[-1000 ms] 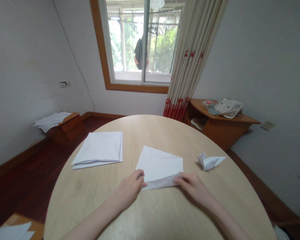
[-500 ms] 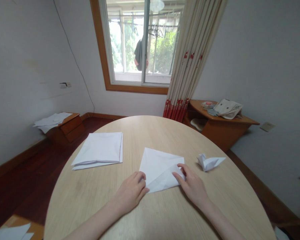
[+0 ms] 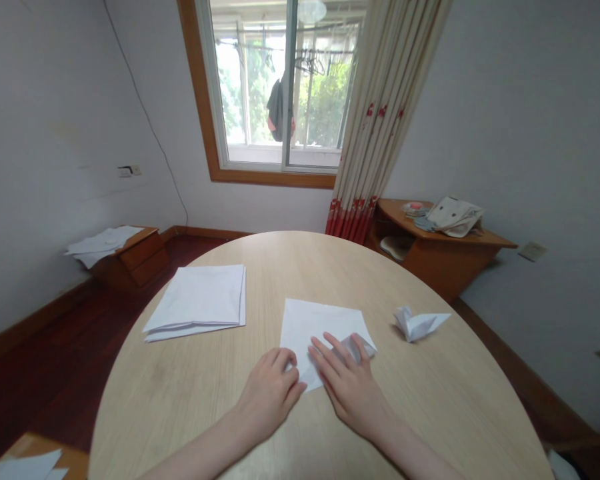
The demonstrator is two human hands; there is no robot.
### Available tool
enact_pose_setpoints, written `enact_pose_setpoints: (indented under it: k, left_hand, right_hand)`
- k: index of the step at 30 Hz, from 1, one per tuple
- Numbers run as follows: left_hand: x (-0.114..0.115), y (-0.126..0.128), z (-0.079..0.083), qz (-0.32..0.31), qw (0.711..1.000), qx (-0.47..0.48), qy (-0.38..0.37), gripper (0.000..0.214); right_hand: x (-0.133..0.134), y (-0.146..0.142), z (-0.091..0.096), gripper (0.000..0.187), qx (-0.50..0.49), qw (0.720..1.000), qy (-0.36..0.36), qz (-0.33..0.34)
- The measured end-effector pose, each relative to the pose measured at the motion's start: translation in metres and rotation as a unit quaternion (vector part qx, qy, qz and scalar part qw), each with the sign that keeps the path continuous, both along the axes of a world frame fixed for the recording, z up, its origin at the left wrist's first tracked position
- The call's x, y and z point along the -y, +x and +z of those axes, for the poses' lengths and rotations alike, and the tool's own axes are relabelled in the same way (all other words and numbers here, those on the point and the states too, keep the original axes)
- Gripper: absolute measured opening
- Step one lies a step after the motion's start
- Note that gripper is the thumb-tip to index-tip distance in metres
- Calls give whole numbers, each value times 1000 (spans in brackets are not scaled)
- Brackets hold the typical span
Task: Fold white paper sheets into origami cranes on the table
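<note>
A partly folded sheet of white paper (image 3: 313, 321) lies on the round wooden table in front of me. At its near left corner, my left hand (image 3: 275, 383) is closed, with curled fingers and thumb pinching the edge. My right hand (image 3: 347, 383) lies across the folded flap with its fingers stretched out and spread, pressing on the paper. Part of the flap is hidden beneath that hand, and some of it lifts near the right corner. To the right rests a small folded paper figure (image 3: 417, 325), touched by neither hand.
A stack of white paper (image 3: 203, 297) sits on the left of the table (image 3: 190, 393). Behind are a low drawer cabinet (image 3: 137, 257) with papers and a corner shelf (image 3: 450, 257) holding a cloth bag (image 3: 455, 217). A curtain (image 3: 380, 120) hangs beside the window.
My right hand has let go of the flap's right edge, moved left and flattened onto the fold. The paper has turned slightly clockwise. My left hand has shifted a little right and nearer me.
</note>
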State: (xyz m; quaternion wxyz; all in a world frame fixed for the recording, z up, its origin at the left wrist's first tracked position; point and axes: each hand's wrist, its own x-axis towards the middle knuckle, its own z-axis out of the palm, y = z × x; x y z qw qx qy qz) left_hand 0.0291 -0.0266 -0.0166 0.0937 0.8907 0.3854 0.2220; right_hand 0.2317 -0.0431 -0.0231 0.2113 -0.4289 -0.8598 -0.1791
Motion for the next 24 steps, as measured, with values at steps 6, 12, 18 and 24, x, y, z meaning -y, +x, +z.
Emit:
enact_pose_setpoints:
  k: [6,12,18,24]
  left_hand:
    - [1,1,-2,17,999,35,-21,18]
    - [1,0,0,21,998,31,-43,17]
    - [2,-2,5,5,999,-26,-46,13]
    - [1,-8,10,-12,996,-32,-83,11]
  right_hand:
    - [-2,-4,-7,22,-11,999,-37,7]
    - [-5,-9,-5,16,-56,997,-55,-5]
    - [-21,-17,-4,9,-32,996,-77,-43]
    - [-28,-16,-5,9,10,998,-42,-53]
